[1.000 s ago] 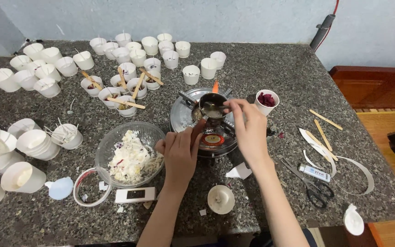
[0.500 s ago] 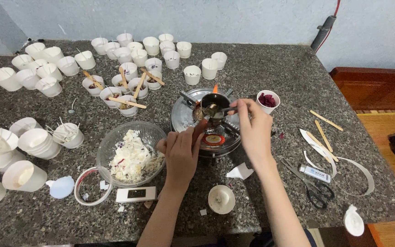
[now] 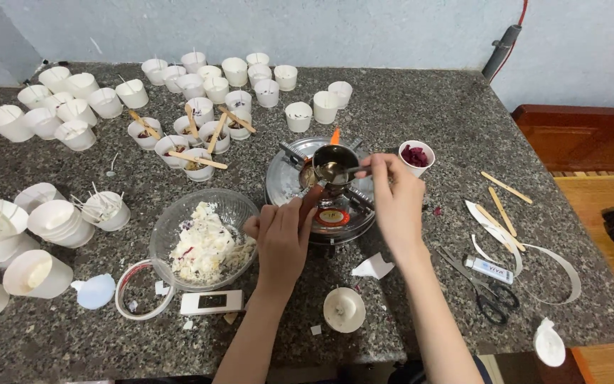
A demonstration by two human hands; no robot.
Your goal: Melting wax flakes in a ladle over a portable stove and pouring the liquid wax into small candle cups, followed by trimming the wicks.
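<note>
Left grip [image 3: 282, 238], right grip [image 3: 396, 203]: bare forearms, seemingly sleeveless.

Both bare forearms reach up from the bottom edge, converging toward the middle. The left hand [image 3: 282, 235] is curled into a loose fist, back facing the camera, fingers wrapped around a brown handle, thumb on the right side. The right hand [image 3: 392, 199] sits higher and further right, wrist bent, its thumb and forefinger pinched together on a thin metal utensil, remaining fingers folded loosely beneath.

Speckled grey granite counter [image 3: 421, 107], pale blue wall [image 3: 364, 28], wooden floor [image 3: 598, 206] right.
</note>
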